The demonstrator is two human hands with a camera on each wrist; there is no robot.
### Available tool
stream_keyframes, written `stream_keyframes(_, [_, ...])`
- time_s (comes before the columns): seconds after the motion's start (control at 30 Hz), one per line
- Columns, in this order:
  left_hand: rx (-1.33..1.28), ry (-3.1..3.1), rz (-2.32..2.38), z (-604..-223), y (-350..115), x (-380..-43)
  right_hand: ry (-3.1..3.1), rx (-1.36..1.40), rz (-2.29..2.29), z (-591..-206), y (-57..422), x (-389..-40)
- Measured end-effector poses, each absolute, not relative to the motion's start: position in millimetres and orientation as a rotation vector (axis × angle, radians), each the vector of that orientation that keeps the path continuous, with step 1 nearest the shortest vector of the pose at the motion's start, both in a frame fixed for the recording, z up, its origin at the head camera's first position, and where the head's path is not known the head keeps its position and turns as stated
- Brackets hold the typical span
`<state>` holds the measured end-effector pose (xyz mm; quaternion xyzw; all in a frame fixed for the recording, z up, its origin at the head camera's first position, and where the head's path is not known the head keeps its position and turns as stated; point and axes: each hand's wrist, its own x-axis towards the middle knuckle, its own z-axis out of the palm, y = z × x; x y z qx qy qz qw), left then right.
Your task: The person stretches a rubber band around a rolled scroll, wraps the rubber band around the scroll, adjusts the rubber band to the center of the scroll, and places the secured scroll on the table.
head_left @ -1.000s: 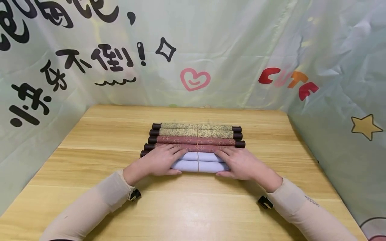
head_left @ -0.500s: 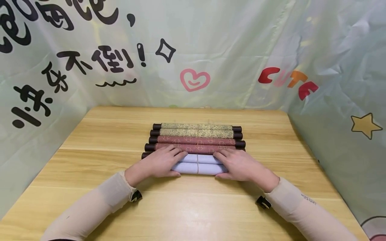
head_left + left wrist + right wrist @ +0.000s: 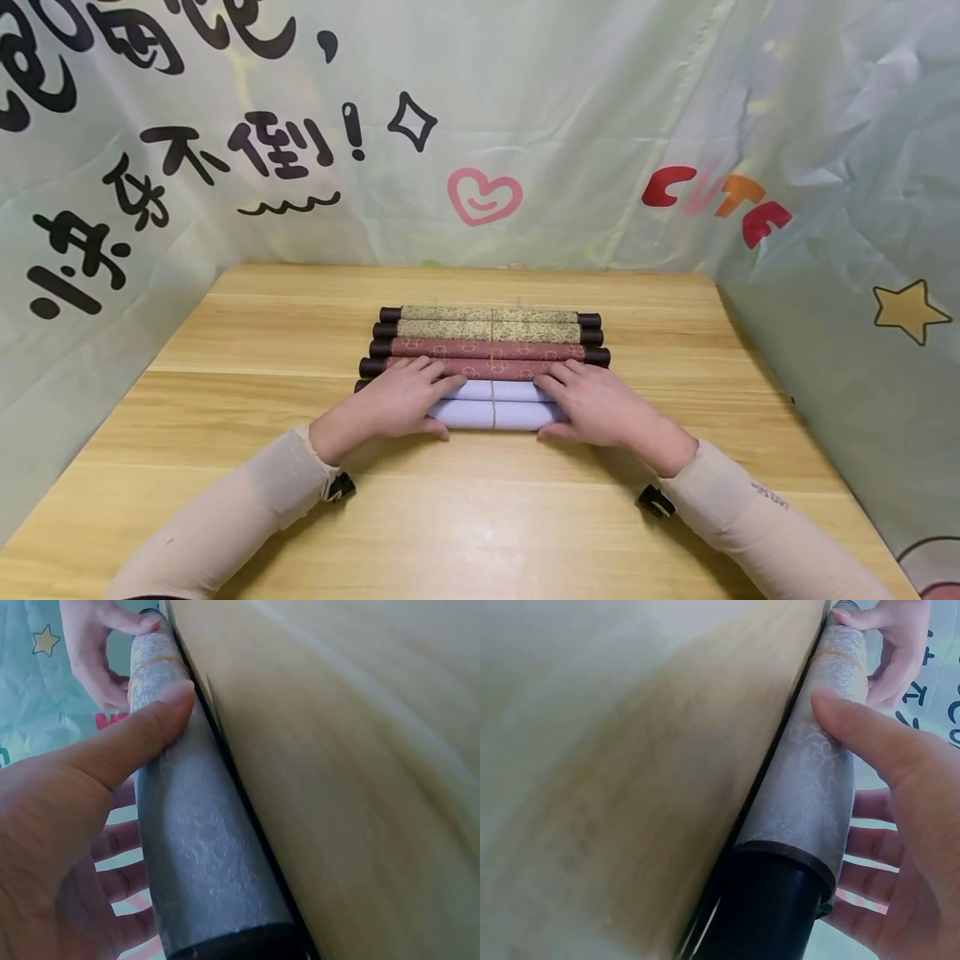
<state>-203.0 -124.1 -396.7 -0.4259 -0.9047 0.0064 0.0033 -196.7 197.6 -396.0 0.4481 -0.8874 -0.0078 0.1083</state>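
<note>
Two rolled white scrolls, the nearer (image 3: 491, 414) and the one behind it (image 3: 517, 391), lie side by side, each tied with a thin string. From the left, my left hand (image 3: 399, 398) grips them, thumb on the near side and fingers over the top. My right hand (image 3: 600, 404) holds their right part the same way. The left wrist view has my left thumb (image 3: 142, 739) pressed on the patterned roll. At its end, the right wrist view shows a black knob (image 3: 772, 900). Behind lie two red scrolls (image 3: 480, 349) and two yellow patterned ones (image 3: 450, 331).
All the scrolls rest in a row on a wooden table (image 3: 480, 517). A pale printed cloth (image 3: 570, 125) stands behind the table and along both sides. Each sleeved wrist carries a small black device, one under the left sleeve (image 3: 285, 475).
Both hands and the white scrolls shifted slightly towards the person, then slightly away again. The red and yellow scrolls behind have hardly moved.
</note>
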Motion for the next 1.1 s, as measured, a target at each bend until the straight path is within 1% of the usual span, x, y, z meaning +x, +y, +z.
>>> stream_keyframes(0.4, [-1.34,-2.827,-0.054,-399.4,-130.6,-204.1,-2.619,1.32,0.042,-392.6,203.3,-195.6])
stream_keyframes(1.1, [-1.123,-2.836,-0.178,-389.1,-169.6,-217.3,-2.621,1.132,0.167,-380.9,244.0,-206.8])
